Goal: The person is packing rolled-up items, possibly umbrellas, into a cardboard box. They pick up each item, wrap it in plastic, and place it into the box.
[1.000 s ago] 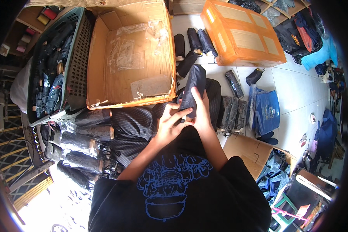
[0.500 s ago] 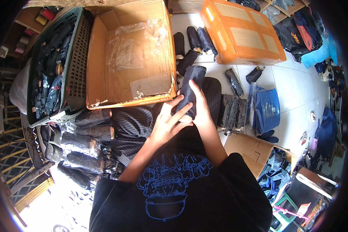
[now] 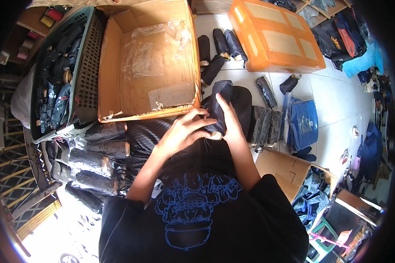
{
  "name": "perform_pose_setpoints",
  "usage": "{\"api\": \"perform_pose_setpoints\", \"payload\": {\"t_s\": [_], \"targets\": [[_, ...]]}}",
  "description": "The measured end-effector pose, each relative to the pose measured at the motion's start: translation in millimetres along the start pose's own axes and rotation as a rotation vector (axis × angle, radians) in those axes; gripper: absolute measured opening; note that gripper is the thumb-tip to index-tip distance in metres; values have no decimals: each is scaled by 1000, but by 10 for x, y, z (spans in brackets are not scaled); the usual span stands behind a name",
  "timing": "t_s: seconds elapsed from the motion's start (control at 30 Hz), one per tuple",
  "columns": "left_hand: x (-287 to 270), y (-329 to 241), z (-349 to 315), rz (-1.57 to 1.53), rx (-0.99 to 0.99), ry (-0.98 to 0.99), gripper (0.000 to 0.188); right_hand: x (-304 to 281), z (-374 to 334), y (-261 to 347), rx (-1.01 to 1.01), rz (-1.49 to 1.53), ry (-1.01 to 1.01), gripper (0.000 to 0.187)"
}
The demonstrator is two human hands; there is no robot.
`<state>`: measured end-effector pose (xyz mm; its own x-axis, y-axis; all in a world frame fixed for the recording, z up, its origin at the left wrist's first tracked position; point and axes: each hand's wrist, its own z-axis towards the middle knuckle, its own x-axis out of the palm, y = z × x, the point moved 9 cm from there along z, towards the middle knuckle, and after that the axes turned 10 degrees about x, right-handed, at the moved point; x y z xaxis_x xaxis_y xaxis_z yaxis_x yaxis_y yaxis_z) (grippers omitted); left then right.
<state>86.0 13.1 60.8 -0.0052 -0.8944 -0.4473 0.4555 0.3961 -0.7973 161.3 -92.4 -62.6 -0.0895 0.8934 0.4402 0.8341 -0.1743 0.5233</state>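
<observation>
In front of my body I hold a folding umbrella (image 3: 219, 105) in a black sleeve, its pale handle end toward me. My right hand (image 3: 231, 122) is closed round its right side, the thumb lying up along the sleeve. My left hand (image 3: 185, 132) grips the lower end from the left, fingers bent against the fabric and thumb by the handle. Just beyond, several more dark sleeved umbrellas (image 3: 212, 70) lie on the floor. To my left is a pile of umbrellas in clear plastic wraps (image 3: 92, 162).
An open cardboard box (image 3: 140, 94) stands ahead left, beside a dark green basket (image 3: 85, 65) full of umbrellas. A taped orange-brown carton (image 3: 281, 39) sits ahead right. Blue plastic packets (image 3: 303, 120) and wrapped umbrellas (image 3: 261, 125) lie right of my knee. Another carton (image 3: 278, 173) holds dark fabric.
The umbrella has shifted slightly right and toward me, with its upper end more upright. My left hand has moved a little left and lower, still touching its lower end.
</observation>
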Motion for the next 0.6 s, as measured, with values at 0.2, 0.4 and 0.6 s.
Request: {"api": "perform_pose_setpoints", "payload": {"t_s": [0.2,0.4,0.6], "targets": [[16,-172,65,313,152,123,28,-194,233,-184,84,-16,-17,81],[116,-111,77,425,257,135,19,-176,193,-161,130,31,28,71],[132,119,127,31,82,91,10,-399,279,-180,96,26,-50,74]]}}
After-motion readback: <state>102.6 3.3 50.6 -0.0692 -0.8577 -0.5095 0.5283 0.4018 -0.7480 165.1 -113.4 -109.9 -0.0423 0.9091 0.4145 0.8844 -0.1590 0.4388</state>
